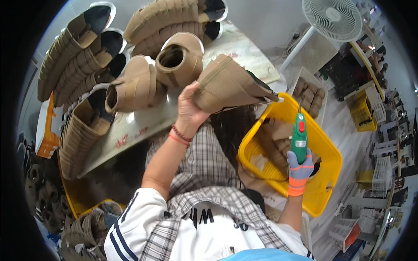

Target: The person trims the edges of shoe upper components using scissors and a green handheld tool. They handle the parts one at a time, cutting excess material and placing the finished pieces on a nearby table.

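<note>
My left hand (pixel 190 108), bare with red bands at the wrist, grips a tan boot upper (pixel 233 85) and holds it tilted above the table's edge. Its toe end points right, toward the basket. In a grey and orange glove, my right hand (pixel 300 169) is closed round a green electric hand tool (pixel 299 143) with a red switch and a thin tip pointing up. The tool is apart from the upper, over the yellow basket (pixel 333 163), where more tan pieces lie. Two tan uppers, one standing (pixel 179 61) and one leaning (pixel 135 87), are on the table just left of my left hand.
Nested stacks of tan uppers (pixel 82 139) crowd the table (pixel 143 124) at left and back. A white fan (pixel 333 19) stands at the back right, near a bin of tan pieces (pixel 309 95). More uppers (pixel 82 232) are piled at lower left.
</note>
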A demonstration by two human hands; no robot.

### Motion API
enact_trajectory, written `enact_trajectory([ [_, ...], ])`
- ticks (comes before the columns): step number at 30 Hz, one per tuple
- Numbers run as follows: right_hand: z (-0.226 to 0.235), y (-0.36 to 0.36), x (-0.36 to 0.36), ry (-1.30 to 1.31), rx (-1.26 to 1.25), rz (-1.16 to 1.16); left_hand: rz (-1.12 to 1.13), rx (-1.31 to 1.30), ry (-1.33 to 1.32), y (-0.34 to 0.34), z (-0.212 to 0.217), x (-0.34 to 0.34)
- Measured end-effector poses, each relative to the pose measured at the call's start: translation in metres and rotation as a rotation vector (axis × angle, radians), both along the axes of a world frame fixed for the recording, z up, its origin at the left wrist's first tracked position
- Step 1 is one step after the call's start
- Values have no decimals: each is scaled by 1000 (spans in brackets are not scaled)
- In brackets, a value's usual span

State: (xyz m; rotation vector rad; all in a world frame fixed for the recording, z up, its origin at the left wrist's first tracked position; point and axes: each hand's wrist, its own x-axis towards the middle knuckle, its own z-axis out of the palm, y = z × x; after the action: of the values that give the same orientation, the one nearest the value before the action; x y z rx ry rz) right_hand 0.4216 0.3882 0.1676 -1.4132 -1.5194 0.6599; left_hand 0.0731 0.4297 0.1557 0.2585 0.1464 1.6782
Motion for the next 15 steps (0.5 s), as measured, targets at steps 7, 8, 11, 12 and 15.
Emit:
enact_trajectory([
  [7, 18, -64, -28, -456, 124, 365, 2, -242, -18, -160, -18, -49],
  [8, 11, -72, -29, -500, 153, 401, 9, -239, -41, -180, -17, -56],
  [11, -2, -86, -40, -571, 228, 517, 121, -349, 7, -228, -16, -71],
  [12, -3, -91, -47, -577, 248, 553, 146, -372, 14, -242, -15, -76],
  [15, -6, -97, -67, -580, 348, 655, 241, -390, 15, -270, -17, -87],
])
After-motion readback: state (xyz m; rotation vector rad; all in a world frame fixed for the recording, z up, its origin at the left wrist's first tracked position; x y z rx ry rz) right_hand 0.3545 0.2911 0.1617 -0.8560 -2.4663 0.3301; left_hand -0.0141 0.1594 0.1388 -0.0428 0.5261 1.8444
